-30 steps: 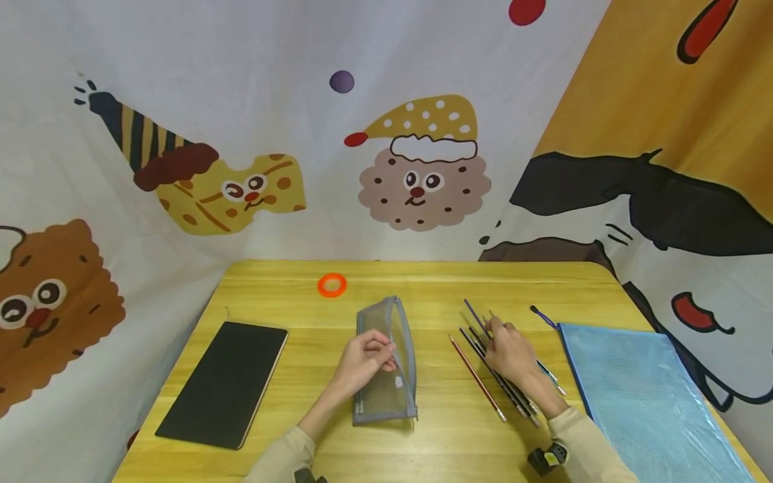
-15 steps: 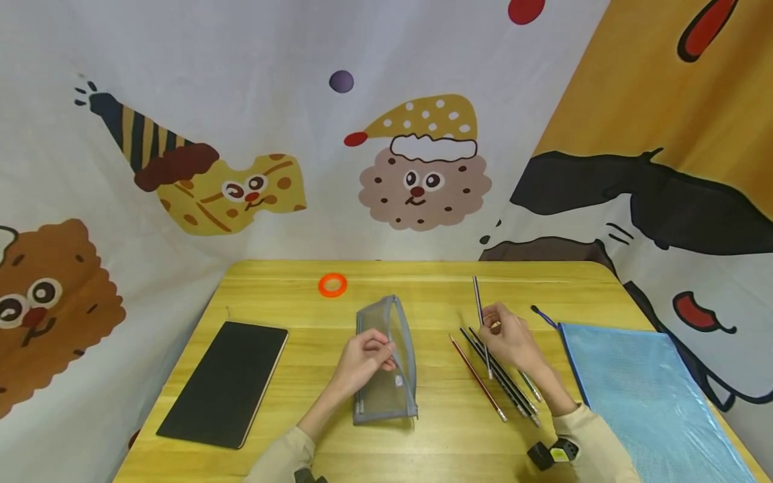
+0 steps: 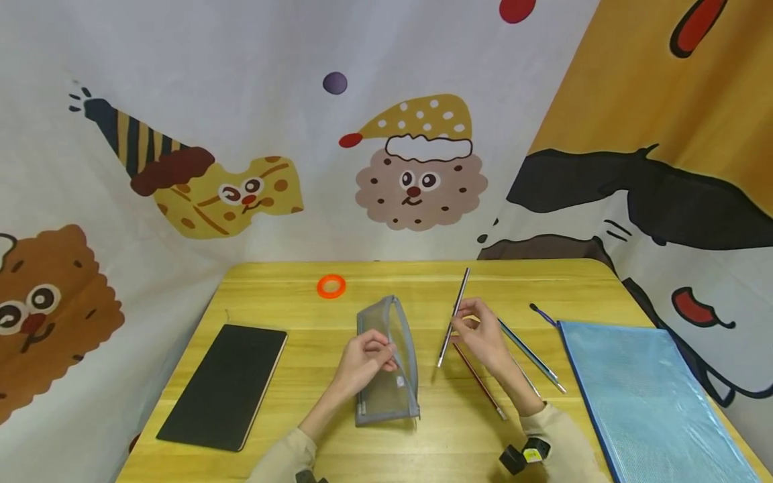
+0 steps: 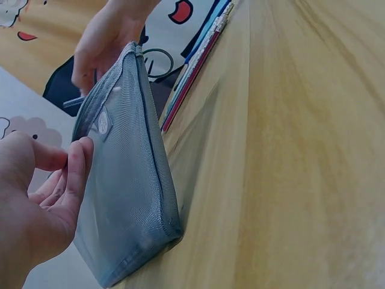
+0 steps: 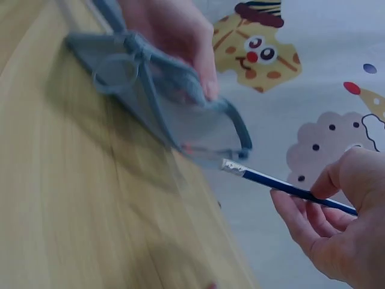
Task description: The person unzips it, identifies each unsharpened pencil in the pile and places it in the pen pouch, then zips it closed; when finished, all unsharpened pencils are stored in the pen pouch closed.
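Note:
A grey mesh pencil case (image 3: 379,396) stands on its side at the middle of the table, its zipped mouth spread toward the right. My left hand (image 3: 362,362) pinches the edge of that mouth between thumb and fingers; the left wrist view shows the grip on the mesh (image 4: 129,174) closely. Just right of the case, my right hand (image 3: 485,341) pinches a dark blue pencil (image 5: 271,182) above the table. Its eraser end points at the case's mouth in the right wrist view. Under my right forearm, other pencils are partly hidden.
A red pencil (image 3: 483,386) and blue pencils (image 3: 534,359) lie right of the case. A black notebook (image 3: 223,389) is at left, an orange tape roll (image 3: 331,286) at the back. The blue mesh zip pouch (image 3: 652,396) covers the right side.
My right hand has picked the blue pencil up from the pile, tilted it and carried it left toward the case. My left hand keeps its place on the case's edge.

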### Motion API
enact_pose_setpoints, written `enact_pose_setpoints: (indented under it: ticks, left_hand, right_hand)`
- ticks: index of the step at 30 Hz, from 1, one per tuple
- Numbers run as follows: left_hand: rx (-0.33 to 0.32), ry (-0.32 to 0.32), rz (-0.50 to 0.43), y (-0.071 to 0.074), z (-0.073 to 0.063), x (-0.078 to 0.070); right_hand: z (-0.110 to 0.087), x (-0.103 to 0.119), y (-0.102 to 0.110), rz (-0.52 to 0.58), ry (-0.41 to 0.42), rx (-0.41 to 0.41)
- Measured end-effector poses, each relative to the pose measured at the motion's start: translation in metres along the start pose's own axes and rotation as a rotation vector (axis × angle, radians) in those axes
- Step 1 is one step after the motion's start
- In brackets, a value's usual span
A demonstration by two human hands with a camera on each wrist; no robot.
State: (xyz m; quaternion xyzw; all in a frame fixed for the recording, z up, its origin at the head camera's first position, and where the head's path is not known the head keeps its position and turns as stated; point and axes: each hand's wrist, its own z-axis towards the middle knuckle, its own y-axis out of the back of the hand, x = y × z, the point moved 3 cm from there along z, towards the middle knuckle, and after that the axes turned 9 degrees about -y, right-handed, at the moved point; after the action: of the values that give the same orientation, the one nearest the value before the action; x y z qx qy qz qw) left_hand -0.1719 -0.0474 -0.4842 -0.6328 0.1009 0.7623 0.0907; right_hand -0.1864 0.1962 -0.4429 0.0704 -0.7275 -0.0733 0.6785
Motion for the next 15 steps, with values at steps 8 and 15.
enact_pose_setpoints:
  ticks: [8, 15]
  left_hand:
    - [-0.003, -0.001, -0.005, 0.002, 0.0, -0.002]
    - [-0.004, -0.012, -0.021, 0.002, 0.0, -0.002]
  right_hand:
    - [0.005, 0.004, -0.032, 0.139, 0.012, 0.045]
    - [0.003, 0.0, -0.057, 0.114, -0.01, 0.095]
